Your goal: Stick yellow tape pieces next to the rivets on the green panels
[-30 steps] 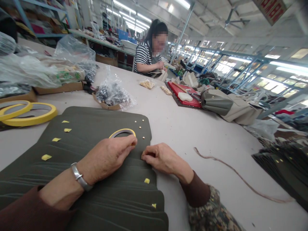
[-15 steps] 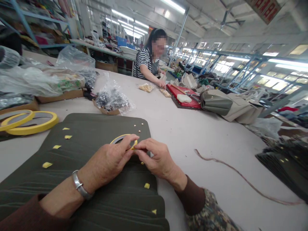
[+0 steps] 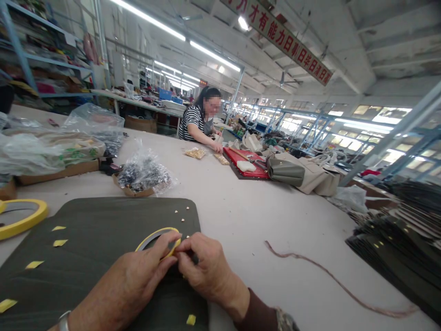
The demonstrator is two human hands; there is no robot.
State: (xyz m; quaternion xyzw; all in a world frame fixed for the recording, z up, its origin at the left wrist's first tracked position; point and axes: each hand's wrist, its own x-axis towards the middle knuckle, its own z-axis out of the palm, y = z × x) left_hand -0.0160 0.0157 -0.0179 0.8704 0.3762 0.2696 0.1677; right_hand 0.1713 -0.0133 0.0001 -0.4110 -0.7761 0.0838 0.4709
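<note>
A stack of dark olive leather panels [image 3: 103, 239] lies in front of me, dotted with small yellow tape squares [image 3: 60, 242] and brass studs [image 3: 181, 213]. On it rests a thin yellow tape roll [image 3: 148, 237]. My left hand [image 3: 134, 280] pinches the roll's near right rim with thumb and fingers. My right hand [image 3: 206, 271] meets it there, fingertips pinched at the tape's edge. Whether a strip is between the right fingers is hidden.
Another yellow tape roll [image 3: 24, 220] lies at the left edge. Plastic bags of hardware [image 3: 144, 172] and boxes [image 3: 58, 172] sit behind. A brown cord [image 3: 327, 276] trails across the white table. A person in a striped top [image 3: 195, 122] works by a red mat [image 3: 246, 168] and grey bags [image 3: 303, 174]. Dark panels [image 3: 396, 248] are stacked right.
My right hand moved left from the panel edge to meet my left hand at the tape roll. The camera tilted up, so the hands sit lower in view.
</note>
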